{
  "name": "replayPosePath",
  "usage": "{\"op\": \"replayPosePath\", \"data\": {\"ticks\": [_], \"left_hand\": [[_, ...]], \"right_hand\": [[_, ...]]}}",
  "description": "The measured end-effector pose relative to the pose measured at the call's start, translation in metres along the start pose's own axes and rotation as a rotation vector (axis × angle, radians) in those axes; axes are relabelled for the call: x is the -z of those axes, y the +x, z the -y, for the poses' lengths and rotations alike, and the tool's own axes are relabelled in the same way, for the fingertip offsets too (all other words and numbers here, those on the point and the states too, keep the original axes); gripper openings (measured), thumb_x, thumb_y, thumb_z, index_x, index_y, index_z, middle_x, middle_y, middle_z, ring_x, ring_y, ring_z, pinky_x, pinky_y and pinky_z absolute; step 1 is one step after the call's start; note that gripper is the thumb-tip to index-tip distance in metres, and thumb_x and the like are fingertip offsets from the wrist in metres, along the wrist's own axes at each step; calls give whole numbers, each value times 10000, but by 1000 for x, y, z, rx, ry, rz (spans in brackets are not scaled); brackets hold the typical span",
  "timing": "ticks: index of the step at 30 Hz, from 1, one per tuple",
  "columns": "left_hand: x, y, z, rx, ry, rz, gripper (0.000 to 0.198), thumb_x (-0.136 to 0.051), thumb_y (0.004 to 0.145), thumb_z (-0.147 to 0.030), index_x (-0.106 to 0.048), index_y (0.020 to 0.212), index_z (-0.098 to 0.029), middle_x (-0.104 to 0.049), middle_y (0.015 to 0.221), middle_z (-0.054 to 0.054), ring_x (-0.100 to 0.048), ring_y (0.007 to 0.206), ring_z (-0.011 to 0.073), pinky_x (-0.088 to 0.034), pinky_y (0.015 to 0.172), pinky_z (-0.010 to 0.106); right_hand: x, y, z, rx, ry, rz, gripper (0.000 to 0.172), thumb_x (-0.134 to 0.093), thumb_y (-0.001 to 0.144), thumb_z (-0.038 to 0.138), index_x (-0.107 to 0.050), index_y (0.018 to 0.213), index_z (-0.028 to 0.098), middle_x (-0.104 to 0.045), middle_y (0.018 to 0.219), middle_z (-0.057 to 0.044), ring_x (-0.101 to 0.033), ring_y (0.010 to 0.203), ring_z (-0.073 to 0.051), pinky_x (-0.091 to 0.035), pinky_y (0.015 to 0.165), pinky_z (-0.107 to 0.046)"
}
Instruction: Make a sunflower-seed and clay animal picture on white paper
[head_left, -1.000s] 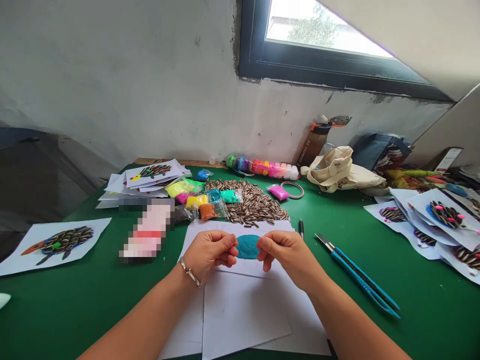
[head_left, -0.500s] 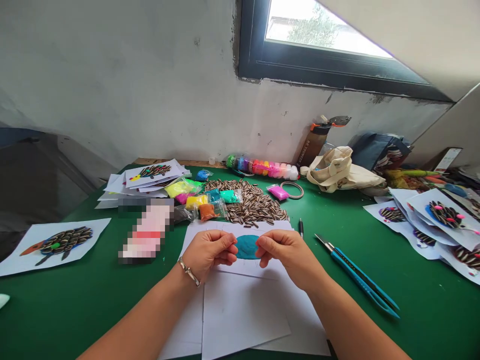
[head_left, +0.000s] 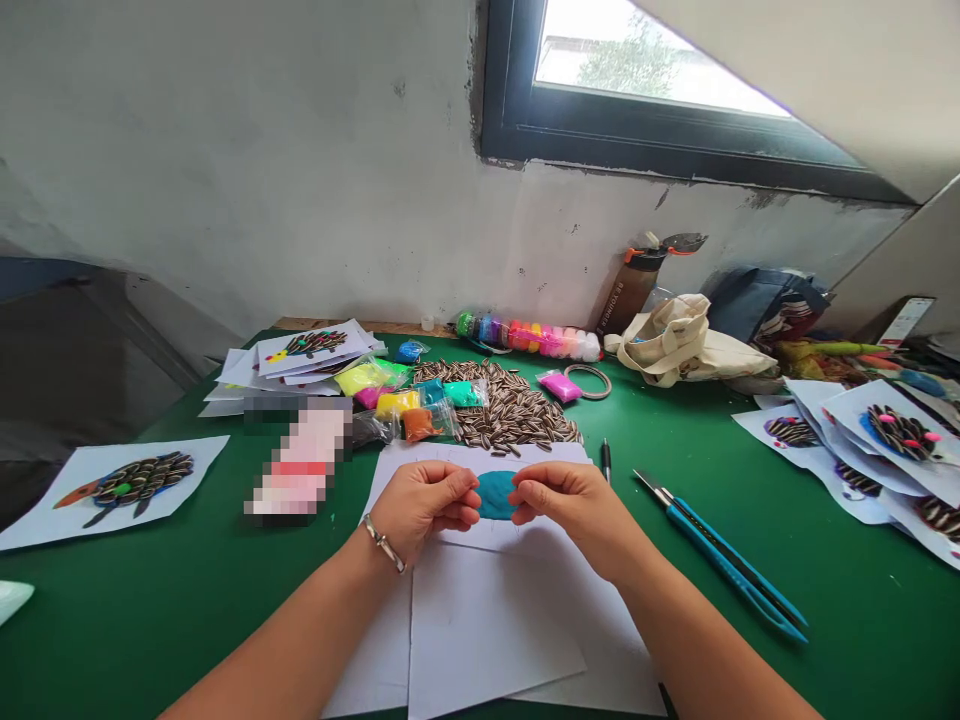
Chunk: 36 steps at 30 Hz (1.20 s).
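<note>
A flat blue oval of modelling clay point(head_left: 496, 496) is stretched between my two hands, above white paper sheets point(head_left: 487, 620). My left hand point(head_left: 431, 500), with a metal bracelet at the wrist, pinches its left edge. On the opposite edge, my right hand point(head_left: 562, 500) pinches it with thumb and fingers. Behind the hands lie a heap of striped sunflower seeds point(head_left: 517, 410) and bags of coloured clay, among them a yellow bag point(head_left: 397, 403) and an orange bag point(head_left: 421, 424). A black pen point(head_left: 605, 460) and blue-handled tweezers point(head_left: 735, 555) rest right of the paper.
On the left lies a seed-covered picture point(head_left: 139, 485), with a paper stack point(head_left: 307, 350) behind it. More seed pictures point(head_left: 900, 430) are piled at the right. Along the wall stand a brown bottle point(head_left: 630, 290), a cloth bag point(head_left: 675, 340) and a row of coloured tubs point(head_left: 532, 337).
The view has shifted slightly, so everything sits a little further right. Both hands still pinch the clay oval; the right fingers have moved slightly on its edge.
</note>
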<state>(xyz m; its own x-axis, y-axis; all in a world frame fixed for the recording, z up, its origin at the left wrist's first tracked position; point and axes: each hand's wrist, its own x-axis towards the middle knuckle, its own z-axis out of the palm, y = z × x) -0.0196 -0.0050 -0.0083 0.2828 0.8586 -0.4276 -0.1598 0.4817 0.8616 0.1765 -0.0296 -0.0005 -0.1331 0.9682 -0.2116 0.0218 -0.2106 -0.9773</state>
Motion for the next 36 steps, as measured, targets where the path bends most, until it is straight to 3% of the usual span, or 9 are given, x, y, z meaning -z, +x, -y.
{"op": "replayPosePath", "data": {"ticks": [10,15,26,36], "left_hand": [[-1,-1,-1,9,-2,-9,481,-865,491,-490,-667,718,-116,-678,604,25,-620,503,112,-504,496,207],[-1,-1,-1,5,-11,-12,486,-863,497,-496,-666,729,-117,-682,615,26,-630,516,114,-510,505,203],[1,0,0,-10,5,-18,455,-875,504,-449,-670,742,-120,-691,640,34,-642,539,127,-530,530,222],[-1,-1,-2,-5,-1,-38,494,-882,457,-475,-675,732,-120,-692,629,35,-645,535,135,-531,531,231]], "right_hand": [[1,-2,-2,20,-27,33,211,-671,765,355,-721,782,151,-698,689,-36,-673,647,-183,-485,691,-317],[1,-3,-1,14,11,75,250,-658,788,383,-724,856,152,-717,784,-54,-687,736,-205,-491,757,-340],[3,0,-3,49,32,17,226,-683,765,377,-706,777,153,-694,727,-38,-663,634,-180,-476,657,-307],[3,0,-4,37,84,29,352,-643,792,480,-712,895,151,-723,857,-81,-696,745,-216,-504,775,-366]]}}
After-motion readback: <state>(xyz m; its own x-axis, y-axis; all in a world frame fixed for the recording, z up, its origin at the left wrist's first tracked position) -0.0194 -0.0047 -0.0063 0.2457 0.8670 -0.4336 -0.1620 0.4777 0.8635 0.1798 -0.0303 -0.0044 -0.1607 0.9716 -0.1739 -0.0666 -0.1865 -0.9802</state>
